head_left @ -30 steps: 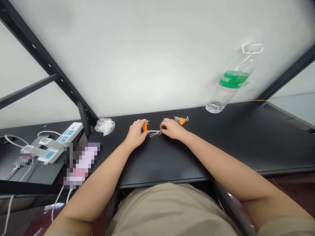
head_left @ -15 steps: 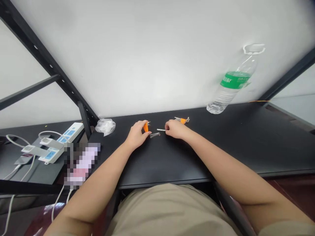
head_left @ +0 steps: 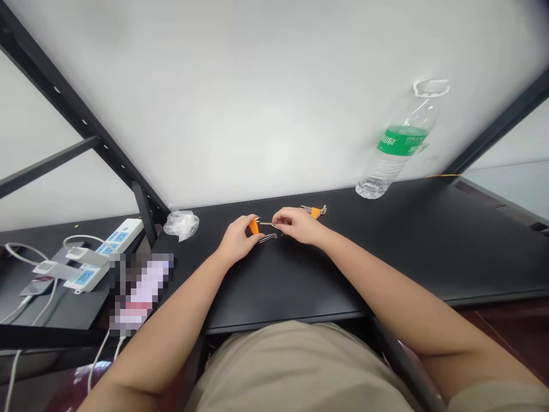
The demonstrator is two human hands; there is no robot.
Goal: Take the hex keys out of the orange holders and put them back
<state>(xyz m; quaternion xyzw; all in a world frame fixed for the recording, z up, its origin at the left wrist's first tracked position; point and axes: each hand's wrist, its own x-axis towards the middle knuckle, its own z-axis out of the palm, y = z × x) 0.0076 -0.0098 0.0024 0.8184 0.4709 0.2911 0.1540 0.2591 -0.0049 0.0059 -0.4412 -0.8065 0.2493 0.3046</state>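
Observation:
My left hand (head_left: pixel 237 239) is closed on an orange hex key holder (head_left: pixel 254 226), gripped between thumb and fingers. A short metal end shows at the holder's top. My right hand (head_left: pixel 298 224) pinches a thin silver hex key (head_left: pixel 266 224), its straight end pointing left, close to the holder; whether the two touch I cannot tell. Just below, loose hex keys (head_left: pixel 269 237) lie on the black tabletop (head_left: pixel 283 286). Behind my right hand rests a second orange holder (head_left: pixel 316 213) with several hex keys in it.
A large clear bottle (head_left: pixel 398 143) with a green label stands by the wall at right. Crumpled clear plastic (head_left: pixel 182 224) lies at the back left. A white power strip (head_left: pixel 114 246) with plugs and cables and a pixelated phone-like object (head_left: pixel 146 292) are further left.
My right hand has moved left with the hex key, bringing its end up to the orange holder. My left hand stays nearly in place. The camera view has shifted slightly.

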